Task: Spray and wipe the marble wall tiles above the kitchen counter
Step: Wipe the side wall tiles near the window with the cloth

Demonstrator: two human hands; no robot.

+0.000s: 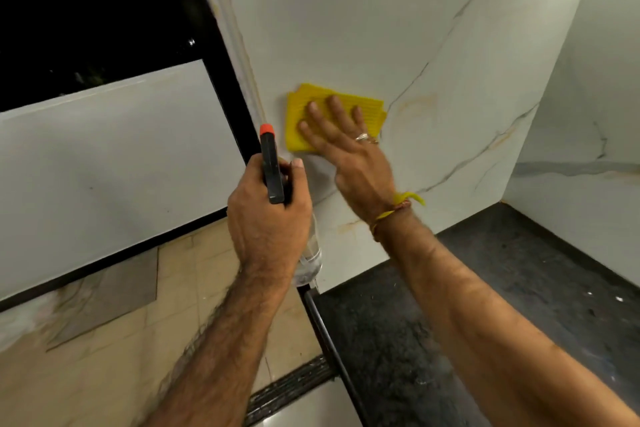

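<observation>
Against white veined marble wall tiles (pixel 398 28) | right hand (pixel 349 152) fingers straight, pressing folded yellow ribbed cloth (pixel 304 104) | left hand (pixel 268 218) clenched around clear plastic spray bottle (pixel 310 256), black trigger head, little liquid at bottom

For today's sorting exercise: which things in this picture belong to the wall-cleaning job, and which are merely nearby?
In use: yellow cloth, spray bottle, marble wall tiles, right hand, left hand.

Merely nearby: dark counter, window, beige floor.
</observation>
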